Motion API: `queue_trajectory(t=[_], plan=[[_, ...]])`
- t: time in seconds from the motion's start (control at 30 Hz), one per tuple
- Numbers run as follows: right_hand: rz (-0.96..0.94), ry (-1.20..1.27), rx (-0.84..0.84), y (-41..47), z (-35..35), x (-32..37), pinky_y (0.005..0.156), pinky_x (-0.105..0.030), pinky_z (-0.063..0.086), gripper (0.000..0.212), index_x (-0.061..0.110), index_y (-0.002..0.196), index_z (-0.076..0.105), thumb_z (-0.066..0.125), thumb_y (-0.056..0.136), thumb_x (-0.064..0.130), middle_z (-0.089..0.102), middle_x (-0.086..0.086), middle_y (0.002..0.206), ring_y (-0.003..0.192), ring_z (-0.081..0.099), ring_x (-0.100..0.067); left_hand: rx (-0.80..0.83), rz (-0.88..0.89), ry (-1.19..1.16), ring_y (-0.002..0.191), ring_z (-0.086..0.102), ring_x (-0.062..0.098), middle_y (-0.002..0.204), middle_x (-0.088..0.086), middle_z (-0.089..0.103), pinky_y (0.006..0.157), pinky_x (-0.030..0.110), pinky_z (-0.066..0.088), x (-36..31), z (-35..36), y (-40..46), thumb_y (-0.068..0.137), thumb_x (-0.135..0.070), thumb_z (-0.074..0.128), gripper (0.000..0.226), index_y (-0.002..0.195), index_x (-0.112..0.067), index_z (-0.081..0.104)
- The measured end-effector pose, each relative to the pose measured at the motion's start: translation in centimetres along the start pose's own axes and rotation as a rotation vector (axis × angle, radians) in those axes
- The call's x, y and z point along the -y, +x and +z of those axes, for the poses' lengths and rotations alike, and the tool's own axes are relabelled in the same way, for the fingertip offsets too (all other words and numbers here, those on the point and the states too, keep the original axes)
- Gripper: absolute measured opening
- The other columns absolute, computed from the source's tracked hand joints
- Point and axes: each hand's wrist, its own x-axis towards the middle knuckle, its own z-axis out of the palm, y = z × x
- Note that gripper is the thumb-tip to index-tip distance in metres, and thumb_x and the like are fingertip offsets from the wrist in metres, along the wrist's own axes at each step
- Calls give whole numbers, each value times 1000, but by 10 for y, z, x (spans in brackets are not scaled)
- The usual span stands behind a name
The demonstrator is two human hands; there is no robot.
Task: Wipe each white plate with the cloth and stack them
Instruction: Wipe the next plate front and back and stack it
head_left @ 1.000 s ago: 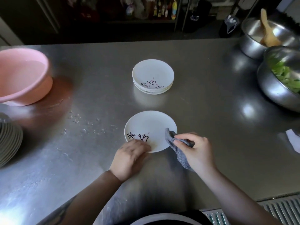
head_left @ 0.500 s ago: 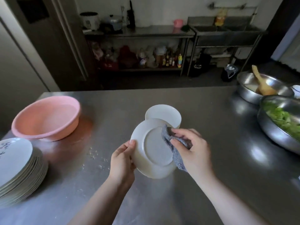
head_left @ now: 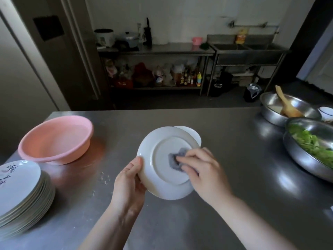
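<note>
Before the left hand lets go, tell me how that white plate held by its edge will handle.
The white plate looks rigid and glazed, probably ceramic, so likely breakable if dropped on the steel table. The left hand pinches only its rim, and the grip may slip on that smooth surface. The right hand pressing the grey cloth against its underside could tilt it.

Basin point(head_left: 55, 139) left, bowls point(head_left: 310, 148) right
</note>
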Motion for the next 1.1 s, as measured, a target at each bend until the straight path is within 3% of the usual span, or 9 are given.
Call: queue_trajectory(t=[0.07,0.17,0.3,0.43,0.5,0.63,0.77,0.93,1.1], plan=[[83,22,-76,10,-1,1,79,-20,44,27,15,99,77,73,78,-1,64,4,92,88,57,-20,11,27,45,81,55,19,94,10,62,68,30,40,0,2,-4,97,-23,52,28,111,-3,65],[103,158,-83,22,-2,13,80,-22,47,21,15,96,77,73,80,2,66,5,95,90,62,-15,21,125,114,63,49,14,76,5,58,51,21,38,-4,8,-7,95,-22,54,16,92,-9,62],[56,214,-270,46,-26,18,79,-23,48,16,16,93,76,72,81,5,64,5,94,89,62,-12,103,301,207,63,60,16,76,8,68,52,20,47,-22,18,-9,91,-20,63,17,92,-3,65],[-113,122,-123,56,-20,40,83,-21,45,19,13,97,75,71,81,3,62,1,96,93,56,-16,178,373,251,67,64,17,81,10,71,58,24,52,-35,29,-12,86,-25,62,18,90,-8,68],[-181,79,-98,59,-22,37,82,-25,46,18,12,95,75,69,83,1,62,0,96,93,55,-19,178,384,239,67,65,18,81,11,71,59,24,52,-38,31,-12,86,-24,62,17,89,-9,69],[-29,56,-178,69,-29,27,82,-29,44,18,13,94,73,64,85,1,59,4,99,96,52,-19,128,369,216,64,63,18,79,10,70,56,24,51,-41,34,-10,94,-15,61,12,90,-7,69],[-237,12,-71,68,-19,42,79,-27,44,16,13,92,74,65,85,2,64,1,95,90,54,-21,150,327,147,68,64,21,83,15,71,57,25,52,-44,34,-12,87,-21,66,22,95,0,68],[-42,63,-130,81,-27,27,82,-30,44,18,12,94,75,65,85,-1,63,0,97,94,54,-22,134,262,101,63,63,17,80,12,70,50,22,49,-45,33,-13,77,-26,70,33,97,0,67],[-179,66,-51,75,-17,35,82,-28,44,17,14,93,75,67,84,2,64,3,95,92,54,-20,143,229,29,71,65,20,88,15,71,55,23,51,-40,32,-12,87,-21,65,32,105,5,65]])
